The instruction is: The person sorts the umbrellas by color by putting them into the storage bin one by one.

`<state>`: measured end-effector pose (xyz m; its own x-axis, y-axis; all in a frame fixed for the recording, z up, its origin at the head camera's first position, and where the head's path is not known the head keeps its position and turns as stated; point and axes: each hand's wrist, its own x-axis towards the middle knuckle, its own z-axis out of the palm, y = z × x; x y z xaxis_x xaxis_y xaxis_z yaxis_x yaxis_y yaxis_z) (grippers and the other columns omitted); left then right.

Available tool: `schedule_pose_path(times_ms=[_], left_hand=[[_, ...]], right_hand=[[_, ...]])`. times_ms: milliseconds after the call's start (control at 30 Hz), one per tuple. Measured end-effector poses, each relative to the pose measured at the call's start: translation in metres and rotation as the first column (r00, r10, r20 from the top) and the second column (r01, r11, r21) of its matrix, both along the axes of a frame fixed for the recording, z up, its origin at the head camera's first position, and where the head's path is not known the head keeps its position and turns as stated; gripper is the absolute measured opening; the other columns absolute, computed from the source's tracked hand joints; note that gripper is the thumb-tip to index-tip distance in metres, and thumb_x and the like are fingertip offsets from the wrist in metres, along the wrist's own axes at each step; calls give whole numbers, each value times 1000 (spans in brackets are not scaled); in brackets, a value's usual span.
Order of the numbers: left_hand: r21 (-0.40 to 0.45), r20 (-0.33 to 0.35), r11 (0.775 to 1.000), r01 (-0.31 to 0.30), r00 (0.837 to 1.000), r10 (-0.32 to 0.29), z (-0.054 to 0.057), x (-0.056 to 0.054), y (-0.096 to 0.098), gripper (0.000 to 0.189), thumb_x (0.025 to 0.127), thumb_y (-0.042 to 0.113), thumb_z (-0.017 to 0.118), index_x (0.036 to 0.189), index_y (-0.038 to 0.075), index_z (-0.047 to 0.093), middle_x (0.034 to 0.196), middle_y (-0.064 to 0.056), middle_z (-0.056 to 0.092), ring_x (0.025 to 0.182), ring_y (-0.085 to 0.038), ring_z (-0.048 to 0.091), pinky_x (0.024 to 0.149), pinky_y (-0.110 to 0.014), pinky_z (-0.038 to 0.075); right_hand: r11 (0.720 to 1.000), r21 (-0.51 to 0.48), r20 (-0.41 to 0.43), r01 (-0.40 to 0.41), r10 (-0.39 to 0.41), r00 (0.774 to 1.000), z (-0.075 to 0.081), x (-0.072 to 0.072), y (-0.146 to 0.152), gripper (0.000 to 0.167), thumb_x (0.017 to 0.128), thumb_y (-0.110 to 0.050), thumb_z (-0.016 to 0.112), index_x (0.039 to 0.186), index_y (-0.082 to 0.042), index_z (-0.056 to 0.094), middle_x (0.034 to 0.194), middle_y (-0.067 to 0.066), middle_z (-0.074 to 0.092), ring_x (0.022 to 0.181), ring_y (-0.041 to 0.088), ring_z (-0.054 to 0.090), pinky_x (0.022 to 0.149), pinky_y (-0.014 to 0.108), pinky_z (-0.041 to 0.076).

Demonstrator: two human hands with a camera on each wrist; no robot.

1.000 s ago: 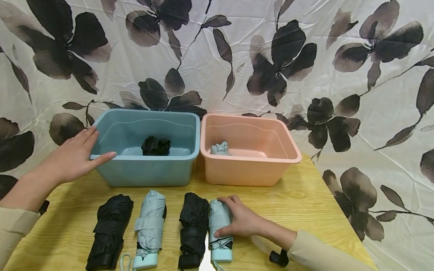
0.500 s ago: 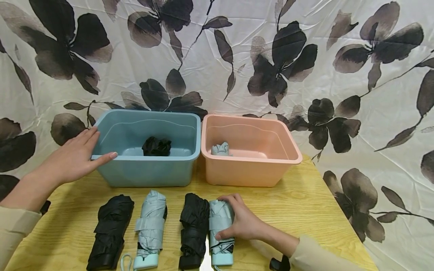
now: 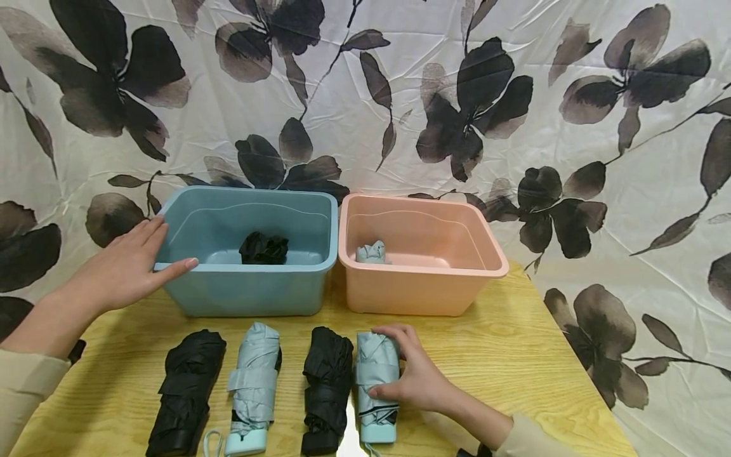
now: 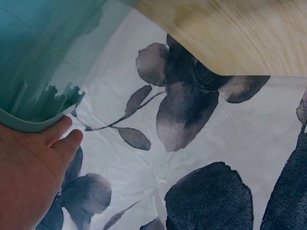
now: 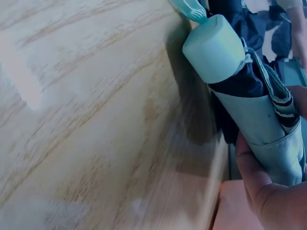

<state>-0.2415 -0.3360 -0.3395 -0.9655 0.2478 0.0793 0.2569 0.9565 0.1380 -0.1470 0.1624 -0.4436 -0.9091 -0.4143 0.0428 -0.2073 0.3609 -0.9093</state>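
In the head view my right hand (image 3: 419, 374) grips a folded light blue umbrella (image 3: 374, 362) by its side, thumb across the front and fingers over its far end. Its mint handle cap (image 5: 216, 50) and wrist strap show in the right wrist view. My left hand (image 3: 128, 263) rests with extended fingers on the left corner of a blue bin (image 3: 257, 289). Left of the held umbrella lie a black umbrella (image 3: 327, 387), another light blue umbrella (image 3: 254, 381) and, furthest left, a second black umbrella (image 3: 188, 387).
A pink bin (image 3: 422, 292) stands right beside the blue one. A black bundle (image 3: 264, 247) lies in the blue bin, a light blue one (image 3: 372, 252) in the pink. Behind the wooden table (image 3: 531, 355) hangs a floral cloth (image 3: 377, 95).
The umbrella in my right hand has shifted slightly right and away from the black umbrella beside it. My left hand stays on the blue bin.
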Motion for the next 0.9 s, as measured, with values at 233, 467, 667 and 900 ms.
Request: schedule_pose_path(times_ms=[233, 467, 667, 900], left_hand=[[-8, -4, 1000, -1, 1000, 1, 0, 2, -1, 103, 103, 60, 50, 156, -21, 14, 162, -44, 10, 150, -62, 13, 116, -76, 18], [6, 12, 1000, -7, 1000, 7, -1, 2, -3, 104, 103, 61, 49, 157, -20, 11, 163, -42, 7, 151, -61, 10, 116, -77, 16], [1, 16, 1000, -8, 1000, 8, -2, 2, -3, 105, 103, 62, 49, 156, -20, 12, 163, -43, 7, 151, -61, 10, 116, -76, 16], [0, 16, 1000, -7, 1000, 7, -2, 1, -1, 105, 103, 63, 49, 156, -20, 12, 164, -42, 7, 151, -61, 10, 117, -76, 16]], right_hand=[[988, -154, 32, 28, -23, 999, 10, -1, 4, 96, 71, 5, 91, 153, -11, 45, 147, 17, 28, 120, 45, 54, 78, 36, 64], [967, -254, -60, 33, -50, 997, 31, -6, 6, 97, 72, 9, 89, 154, -10, 41, 150, 13, 24, 120, 42, 55, 83, 38, 63], [938, -344, -154, 36, -95, 983, 52, -12, 11, 97, 72, 16, 85, 154, -4, 38, 150, 12, 23, 120, 35, 56, 83, 37, 63], [904, -425, -274, 57, -188, 943, 82, -25, 20, 98, 69, 25, 82, 153, 1, 37, 148, 10, 28, 118, 23, 61, 84, 32, 63]])
